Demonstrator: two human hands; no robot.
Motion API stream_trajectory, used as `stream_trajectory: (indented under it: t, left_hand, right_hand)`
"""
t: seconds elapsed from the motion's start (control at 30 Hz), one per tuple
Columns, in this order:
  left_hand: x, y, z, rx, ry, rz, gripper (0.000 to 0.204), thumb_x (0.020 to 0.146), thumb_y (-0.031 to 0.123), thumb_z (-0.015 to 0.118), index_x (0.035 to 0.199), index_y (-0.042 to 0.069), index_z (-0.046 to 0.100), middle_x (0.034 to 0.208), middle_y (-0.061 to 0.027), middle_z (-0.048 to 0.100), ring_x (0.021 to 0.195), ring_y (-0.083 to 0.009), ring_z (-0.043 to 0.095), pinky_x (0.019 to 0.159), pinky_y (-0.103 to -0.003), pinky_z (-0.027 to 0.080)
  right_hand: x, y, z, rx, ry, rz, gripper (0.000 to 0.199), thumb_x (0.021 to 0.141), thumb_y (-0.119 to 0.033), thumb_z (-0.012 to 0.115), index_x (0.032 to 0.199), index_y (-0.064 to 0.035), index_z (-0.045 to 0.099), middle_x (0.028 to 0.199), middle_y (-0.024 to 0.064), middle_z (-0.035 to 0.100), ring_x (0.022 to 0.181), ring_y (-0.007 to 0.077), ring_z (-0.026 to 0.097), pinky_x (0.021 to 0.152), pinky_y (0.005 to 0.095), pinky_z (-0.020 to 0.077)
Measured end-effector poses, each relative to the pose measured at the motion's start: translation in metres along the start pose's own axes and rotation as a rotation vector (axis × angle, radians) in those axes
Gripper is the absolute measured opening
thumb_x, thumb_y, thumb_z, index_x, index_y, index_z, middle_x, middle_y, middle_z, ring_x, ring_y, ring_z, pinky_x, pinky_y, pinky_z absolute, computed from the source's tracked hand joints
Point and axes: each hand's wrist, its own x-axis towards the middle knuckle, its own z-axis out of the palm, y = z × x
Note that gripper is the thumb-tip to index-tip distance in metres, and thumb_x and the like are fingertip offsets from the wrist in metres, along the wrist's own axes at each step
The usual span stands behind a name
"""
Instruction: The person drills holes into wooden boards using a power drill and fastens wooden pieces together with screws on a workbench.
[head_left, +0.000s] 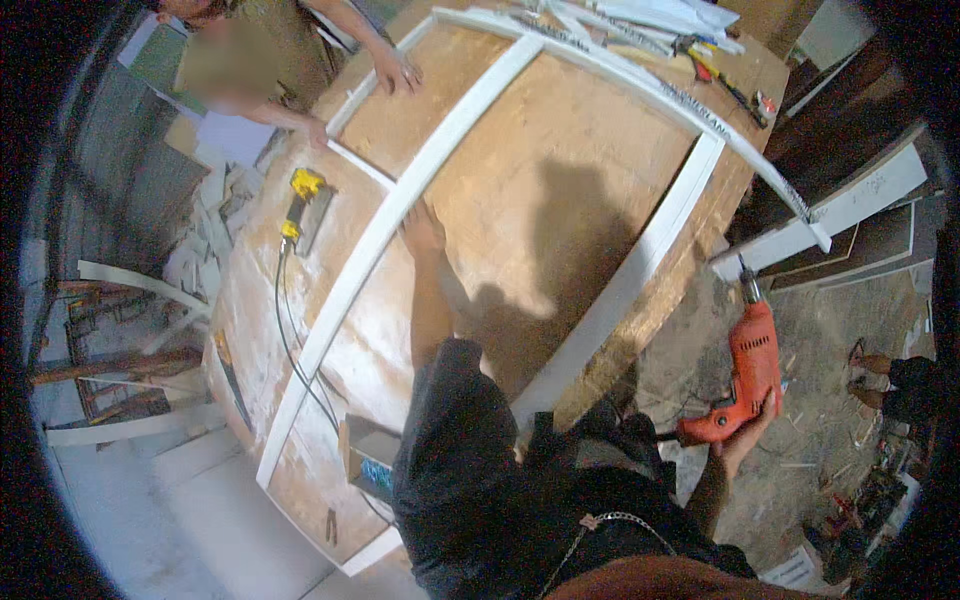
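In my right hand (752,430) is a red electric drill (755,350), held out to the right of the table with its bit pointing away from me. My left hand (424,230) lies on the wooden tabletop (490,170), fingers stretched out against the side of a long white bar (440,145). That bar belongs to a white frame lying on the table. A short white crosspiece (362,166) meets the bar close to my fingertips. Another white bar (640,260) of the frame runs along the table's right side.
Across the table a co-worker's hand (398,72) rests inside the frame. A yellow-and-black power tool (303,200) with a cord lies left of the bar. Hand tools (725,85) and white offcuts (600,25) are at the far end. Another person's legs (875,375) show at the right.
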Motion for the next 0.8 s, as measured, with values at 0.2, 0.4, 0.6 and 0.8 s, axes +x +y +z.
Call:
stream_trajectory:
  t: [0.2,0.4,0.6,0.8]
  left_hand:
    - [-0.018,-0.013,0.021,-0.013,0.008,-0.085,0.058,0.092,0.041,0.030,0.136,0.003,0.028,0.140,-0.0185,0.029,0.130,-0.0356,0.024,0.106,-0.050,0.013]
    - [-0.020,-0.005,0.017,-0.085,-0.044,-0.066,0.054,0.092,0.036,0.032,0.133,0.001,0.033,0.135,-0.0221,0.036,0.127,-0.0365,0.030,0.106,-0.048,0.017]
    - [-0.007,-0.003,0.009,-0.229,-0.007,-0.064,0.050,0.093,0.034,0.031,0.126,-0.002,0.042,0.127,-0.0243,0.044,0.120,-0.0387,0.038,0.102,-0.046,0.025]
    - [0.025,0.003,-0.029,-0.301,0.224,0.084,0.028,0.083,0.021,0.047,0.094,-0.001,0.061,0.094,-0.0245,0.059,0.092,-0.0411,0.053,0.083,-0.050,0.038]
  right_hand:
    - [-0.005,-0.012,-0.047,0.087,0.058,0.010,0.068,0.080,-0.054,0.051,0.128,-0.0074,0.038,0.117,0.0098,0.047,0.094,0.0253,0.050,0.074,0.0362,0.0437]
    - [-0.002,-0.003,-0.084,0.192,0.104,-0.133,0.065,0.080,-0.052,0.052,0.126,-0.0076,0.039,0.119,0.0087,0.046,0.096,0.0226,0.050,0.075,0.0332,0.0437]
    - [-0.040,-0.012,-0.049,0.049,0.135,-0.151,0.060,0.082,-0.049,0.051,0.125,-0.0081,0.040,0.114,0.0092,0.050,0.093,0.0235,0.052,0.074,0.0336,0.0446]
    - [-0.037,-0.012,-0.054,-0.065,0.232,-0.278,0.053,0.085,-0.041,0.048,0.122,-0.0043,0.041,0.114,0.0130,0.051,0.091,0.0260,0.055,0.073,0.0365,0.0472]
